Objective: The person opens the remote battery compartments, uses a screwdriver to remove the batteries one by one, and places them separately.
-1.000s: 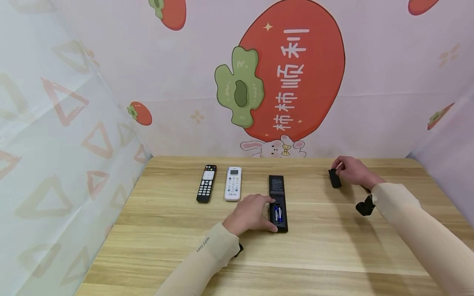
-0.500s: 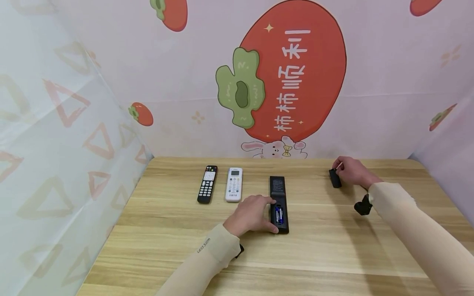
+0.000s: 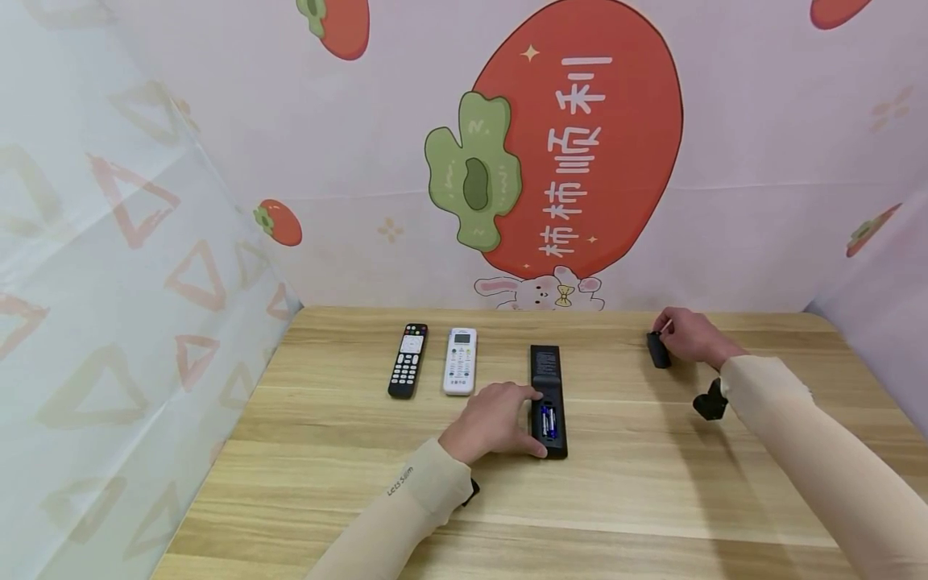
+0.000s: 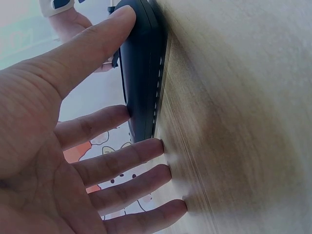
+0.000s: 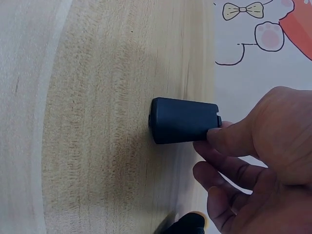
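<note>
Two batteries are seen lying exposed in the black remote, which is laid face down on the worktop; their loading can be judged done. The small cover, seemingly left to be fitted, is pinched between thumb and fingers of the right hand, well apart. The remote's edge is touched by the left hand, its fingers spread and nearly straight.
</note>
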`<state>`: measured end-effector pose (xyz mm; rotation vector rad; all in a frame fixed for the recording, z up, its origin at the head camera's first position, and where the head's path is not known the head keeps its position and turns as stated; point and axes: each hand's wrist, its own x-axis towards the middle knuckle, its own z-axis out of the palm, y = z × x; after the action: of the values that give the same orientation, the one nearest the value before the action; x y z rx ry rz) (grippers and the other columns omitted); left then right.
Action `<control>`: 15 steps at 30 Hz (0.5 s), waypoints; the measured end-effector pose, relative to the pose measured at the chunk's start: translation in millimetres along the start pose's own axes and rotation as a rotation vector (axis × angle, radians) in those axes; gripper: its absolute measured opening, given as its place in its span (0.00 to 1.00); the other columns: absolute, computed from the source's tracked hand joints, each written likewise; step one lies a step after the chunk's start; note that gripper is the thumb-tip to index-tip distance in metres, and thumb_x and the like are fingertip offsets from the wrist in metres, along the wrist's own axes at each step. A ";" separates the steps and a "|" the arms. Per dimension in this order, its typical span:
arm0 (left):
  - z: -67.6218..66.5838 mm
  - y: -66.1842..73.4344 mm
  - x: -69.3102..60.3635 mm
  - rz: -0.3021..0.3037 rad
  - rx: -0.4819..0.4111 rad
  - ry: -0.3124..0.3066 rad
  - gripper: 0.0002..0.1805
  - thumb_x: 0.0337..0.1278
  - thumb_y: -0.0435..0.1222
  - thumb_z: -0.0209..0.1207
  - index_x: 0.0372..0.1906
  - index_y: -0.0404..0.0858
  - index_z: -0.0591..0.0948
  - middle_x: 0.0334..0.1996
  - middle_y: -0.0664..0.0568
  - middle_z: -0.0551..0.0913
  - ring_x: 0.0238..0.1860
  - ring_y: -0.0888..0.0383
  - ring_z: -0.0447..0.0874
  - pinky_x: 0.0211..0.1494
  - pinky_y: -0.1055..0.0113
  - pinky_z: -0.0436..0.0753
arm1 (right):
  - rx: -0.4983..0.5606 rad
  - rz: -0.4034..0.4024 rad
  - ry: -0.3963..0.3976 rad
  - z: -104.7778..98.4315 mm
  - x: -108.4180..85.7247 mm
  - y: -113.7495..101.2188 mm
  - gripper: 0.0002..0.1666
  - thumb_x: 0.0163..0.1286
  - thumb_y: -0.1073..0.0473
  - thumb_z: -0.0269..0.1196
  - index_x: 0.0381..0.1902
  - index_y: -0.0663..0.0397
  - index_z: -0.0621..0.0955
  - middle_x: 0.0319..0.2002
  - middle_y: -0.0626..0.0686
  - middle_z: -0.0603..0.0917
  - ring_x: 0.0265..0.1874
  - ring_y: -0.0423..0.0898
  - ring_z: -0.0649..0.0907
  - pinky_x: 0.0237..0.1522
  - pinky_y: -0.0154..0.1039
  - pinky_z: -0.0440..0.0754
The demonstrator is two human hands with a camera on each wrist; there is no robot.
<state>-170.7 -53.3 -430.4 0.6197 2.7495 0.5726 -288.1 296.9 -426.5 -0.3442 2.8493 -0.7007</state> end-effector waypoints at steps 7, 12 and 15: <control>-0.6 0.2 -0.8 0.005 0.002 0.001 0.42 0.39 0.54 0.80 0.64 0.45 0.81 0.59 0.51 0.83 0.60 0.51 0.79 0.61 0.55 0.77 | -0.007 -0.007 -0.003 -0.3 -0.3 -1.1 0.10 0.67 0.72 0.52 0.43 0.72 0.77 0.36 0.65 0.80 0.33 0.56 0.78 0.36 0.48 0.77; -0.6 0.0 -0.6 0.004 0.007 0.002 0.42 0.39 0.54 0.80 0.64 0.45 0.81 0.58 0.51 0.83 0.59 0.51 0.79 0.60 0.55 0.78 | -0.012 -0.010 0.009 1.4 0.1 -1.0 0.10 0.66 0.72 0.52 0.42 0.71 0.78 0.36 0.64 0.80 0.32 0.56 0.78 0.36 0.48 0.78; -0.8 0.1 -0.5 0.002 0.007 0.000 0.42 0.39 0.54 0.80 0.64 0.45 0.81 0.59 0.50 0.83 0.59 0.51 0.79 0.60 0.55 0.78 | -0.015 -0.012 0.004 2.0 0.4 -1.0 0.10 0.66 0.72 0.51 0.41 0.71 0.78 0.35 0.64 0.80 0.31 0.56 0.77 0.36 0.49 0.78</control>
<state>-170.5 -53.7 -429.6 0.6239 2.7520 0.5636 -287.9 295.1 -427.8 -0.3629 2.8599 -0.6833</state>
